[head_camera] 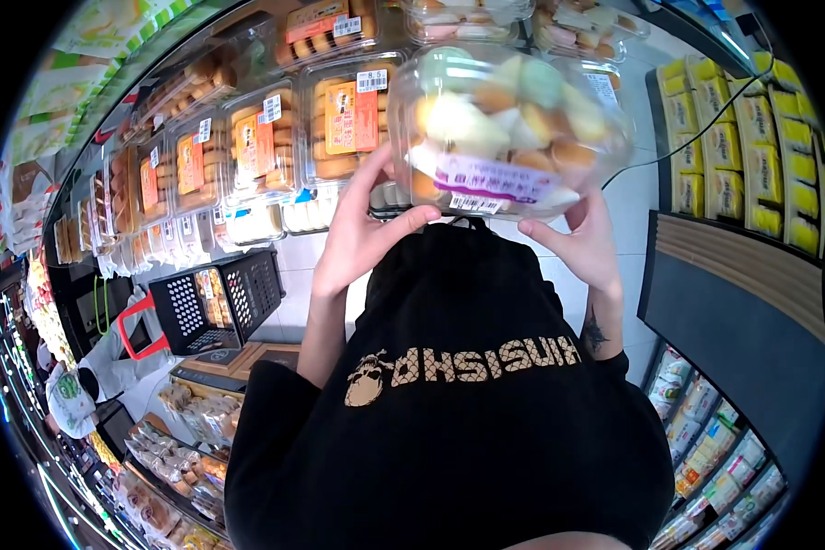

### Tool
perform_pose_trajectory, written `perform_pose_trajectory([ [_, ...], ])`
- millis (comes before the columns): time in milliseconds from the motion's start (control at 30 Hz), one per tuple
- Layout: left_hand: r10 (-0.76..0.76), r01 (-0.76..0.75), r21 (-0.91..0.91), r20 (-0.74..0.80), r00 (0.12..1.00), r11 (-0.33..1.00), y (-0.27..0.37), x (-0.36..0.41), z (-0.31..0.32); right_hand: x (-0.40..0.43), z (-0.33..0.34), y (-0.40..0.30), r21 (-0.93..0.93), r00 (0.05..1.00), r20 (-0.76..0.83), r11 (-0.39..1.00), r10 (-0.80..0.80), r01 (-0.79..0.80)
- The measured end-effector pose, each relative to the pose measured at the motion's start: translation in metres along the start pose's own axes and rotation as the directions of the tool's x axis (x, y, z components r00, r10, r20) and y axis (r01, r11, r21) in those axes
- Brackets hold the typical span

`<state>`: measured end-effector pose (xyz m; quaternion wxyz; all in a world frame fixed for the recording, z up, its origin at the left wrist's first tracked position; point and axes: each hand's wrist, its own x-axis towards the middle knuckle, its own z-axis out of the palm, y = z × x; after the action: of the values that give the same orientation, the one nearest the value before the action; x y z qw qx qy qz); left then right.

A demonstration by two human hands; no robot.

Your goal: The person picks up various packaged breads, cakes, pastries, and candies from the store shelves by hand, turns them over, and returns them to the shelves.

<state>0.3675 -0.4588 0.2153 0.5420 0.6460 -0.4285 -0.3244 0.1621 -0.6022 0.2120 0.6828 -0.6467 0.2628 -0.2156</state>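
Between my two hands I hold a clear plastic clamshell box [509, 137] of small pastries in white, pale green and golden brown. A purple-and-white label and a barcode sticker are on the side facing me. My left hand [368, 227] grips its left side, the thumb along the lower edge. On the right lower corner is my right hand [581, 240], its fingers partly hidden behind the box. Just left of the held box, a clear box of round cakes [347, 124] with an orange label lies on the display shelf.
More cake boxes [261, 144] line the shelf to the left. A black shopping basket [213, 302] with a red handle holds a pastry box. Yellow packets [722, 137] fill a rack at right, near a dark counter [735, 330]. Another person [75, 399] is at far left.
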Motion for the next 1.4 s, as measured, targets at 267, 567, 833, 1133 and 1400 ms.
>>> perform_pose_trajectory([
  [267,0.156,-0.139,0.141,-0.111,0.982,0.98,0.017,0.003,0.003,0.013,0.009,-0.026,-0.29,0.96,-0.156,0.94,-0.231,0.179],
  [567,0.304,-0.282,0.117,-0.272,0.913,0.952,-0.008,0.002,0.009,0.012,0.02,0.019,-0.441,0.761,-0.155,0.733,-0.63,0.517],
  [833,0.102,-0.102,0.007,-0.189,0.977,0.995,-0.011,-0.004,0.003,0.005,0.028,-0.007,-0.111,0.92,-0.175,0.936,-0.35,0.335],
  [1133,-0.115,0.117,-0.016,0.075,0.99,0.993,-0.01,-0.006,0.008,-0.003,0.003,-0.001,0.156,0.967,-0.107,0.965,0.231,-0.213],
  [1400,-0.166,0.16,-0.14,-0.028,0.986,0.977,-0.017,0.033,0.016,0.02,0.009,0.012,0.196,0.961,-0.218,0.972,0.17,-0.127],
])
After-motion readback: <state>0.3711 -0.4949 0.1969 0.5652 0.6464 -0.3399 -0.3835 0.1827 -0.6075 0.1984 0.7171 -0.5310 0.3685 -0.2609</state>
